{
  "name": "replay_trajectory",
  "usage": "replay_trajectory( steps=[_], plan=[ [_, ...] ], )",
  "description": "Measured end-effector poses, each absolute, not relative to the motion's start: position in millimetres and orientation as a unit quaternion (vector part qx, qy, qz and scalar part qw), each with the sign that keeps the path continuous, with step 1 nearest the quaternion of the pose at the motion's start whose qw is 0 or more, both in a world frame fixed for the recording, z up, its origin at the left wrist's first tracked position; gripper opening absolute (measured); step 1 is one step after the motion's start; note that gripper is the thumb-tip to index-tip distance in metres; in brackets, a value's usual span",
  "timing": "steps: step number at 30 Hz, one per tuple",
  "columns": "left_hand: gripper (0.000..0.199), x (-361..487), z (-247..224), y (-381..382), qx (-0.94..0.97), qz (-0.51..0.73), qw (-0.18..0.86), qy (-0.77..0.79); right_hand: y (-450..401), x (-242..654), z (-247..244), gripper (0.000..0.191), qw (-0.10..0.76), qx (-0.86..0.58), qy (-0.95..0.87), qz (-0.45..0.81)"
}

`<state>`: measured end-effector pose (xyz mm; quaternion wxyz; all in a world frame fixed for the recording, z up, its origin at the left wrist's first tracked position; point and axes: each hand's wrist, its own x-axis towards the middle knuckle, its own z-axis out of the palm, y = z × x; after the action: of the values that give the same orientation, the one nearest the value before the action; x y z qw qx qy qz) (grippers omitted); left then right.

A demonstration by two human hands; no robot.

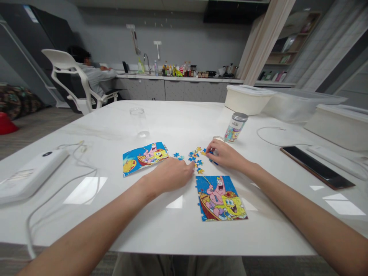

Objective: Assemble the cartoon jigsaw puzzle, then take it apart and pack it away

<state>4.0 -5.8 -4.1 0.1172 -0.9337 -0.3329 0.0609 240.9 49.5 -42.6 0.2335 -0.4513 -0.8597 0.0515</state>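
Observation:
A partly joined jigsaw puzzle (221, 199), showing a pink starfish and a yellow sponge character in a boat, lies near the front of the white table. Beyond it is a small heap of loose puzzle pieces (195, 155). My left hand (175, 174) rests at the heap's near left side, fingers curled together and their tips partly hidden. At the heap's right side, my right hand (222, 153) has its fingers bent and closed around a blue puzzle piece (212, 153). A picture card (145, 157) with the same scene lies beyond my left hand.
A clear jar (139, 122) stands at left, a silver-lidded printed can (235, 127) at right. A phone (316, 166), a white power strip (34, 174) with cables and storage boxes (248, 100) occupy the table's sides. A person (96, 78) sits at the far left.

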Motion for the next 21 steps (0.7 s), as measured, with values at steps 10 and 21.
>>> replay_trajectory(
  steps=[10,21],
  plan=[
    [0.034,0.5,-1.5,-3.0,-0.936,0.066,0.103,-0.33,48.7,240.3,-42.9,0.012,0.253,-0.431,-0.865,0.052],
    [0.052,2.2,-9.0,-2.6,-0.936,0.039,0.093,-0.337,40.9,235.3,-36.0,0.022,0.236,-0.364,-0.9,0.044]
  ],
)
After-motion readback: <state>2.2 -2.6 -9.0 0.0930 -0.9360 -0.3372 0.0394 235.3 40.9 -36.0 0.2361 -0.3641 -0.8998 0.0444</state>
